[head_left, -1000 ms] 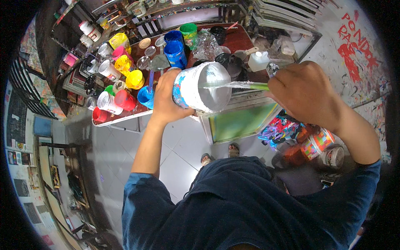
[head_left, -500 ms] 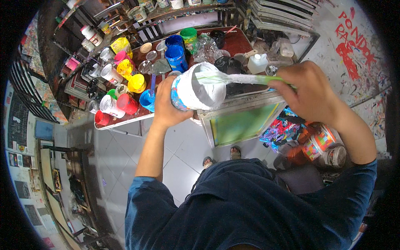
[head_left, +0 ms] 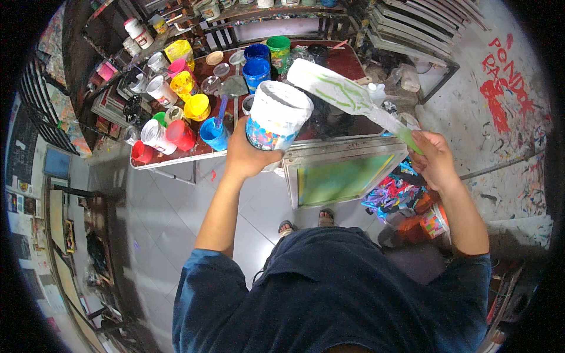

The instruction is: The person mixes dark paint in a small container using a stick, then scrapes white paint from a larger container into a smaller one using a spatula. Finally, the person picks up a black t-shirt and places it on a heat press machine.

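In the head view, gripping a white paint tub [head_left: 279, 112] near the bench [head_left: 189, 158] in the left hand [head_left: 250, 156], with fingers clamped round its lower side, presumably for steadiness. Holding a paint-coated spatula [head_left: 350, 101] beside the tub's rim in the right hand [head_left: 435, 157], with fingers closed on the green handle, likely to avoid the smeared blade.

White tub [head_left: 279, 115], slightly tilted, green spatula [head_left: 353, 97], thickly smeared white, slanting beside the tub
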`<action>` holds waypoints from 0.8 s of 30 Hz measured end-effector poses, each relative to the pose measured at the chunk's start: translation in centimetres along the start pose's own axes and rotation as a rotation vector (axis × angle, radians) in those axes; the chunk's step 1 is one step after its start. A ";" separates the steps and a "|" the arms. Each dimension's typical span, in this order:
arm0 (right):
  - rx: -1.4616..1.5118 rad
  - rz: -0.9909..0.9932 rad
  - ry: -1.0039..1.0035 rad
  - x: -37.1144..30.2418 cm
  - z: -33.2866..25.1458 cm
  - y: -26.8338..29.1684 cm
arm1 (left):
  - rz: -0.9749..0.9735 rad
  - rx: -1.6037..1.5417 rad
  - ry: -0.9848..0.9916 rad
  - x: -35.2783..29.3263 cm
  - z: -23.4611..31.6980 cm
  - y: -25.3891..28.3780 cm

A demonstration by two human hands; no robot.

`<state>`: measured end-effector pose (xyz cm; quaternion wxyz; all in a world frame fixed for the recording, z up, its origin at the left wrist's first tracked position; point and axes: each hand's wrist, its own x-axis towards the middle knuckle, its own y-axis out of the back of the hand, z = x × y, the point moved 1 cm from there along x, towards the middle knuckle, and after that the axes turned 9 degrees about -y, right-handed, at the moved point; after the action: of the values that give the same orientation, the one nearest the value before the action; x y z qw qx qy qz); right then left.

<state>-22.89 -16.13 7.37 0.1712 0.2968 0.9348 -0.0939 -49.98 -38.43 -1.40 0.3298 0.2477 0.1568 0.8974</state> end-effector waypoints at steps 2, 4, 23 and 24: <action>0.033 -0.022 0.016 0.0 0.7 0.2 | -0.047 -0.105 0.098 -0.1 -0.9 -0.1; 0.033 -0.009 0.047 -0.3 1.2 0.6 | -0.122 -0.229 0.224 -0.3 -0.7 0.0; -0.700 0.174 0.346 -2.3 -0.7 1.7 | -0.339 -0.434 0.423 -0.6 0.1 0.2; -0.720 0.169 0.353 -2.2 -0.8 1.7 | -0.341 -0.434 0.427 -0.6 0.1 0.2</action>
<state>-20.37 -15.72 8.78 0.1082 0.3052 0.8952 0.3063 -49.63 -39.01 -1.45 0.4797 -0.0512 0.0669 0.8734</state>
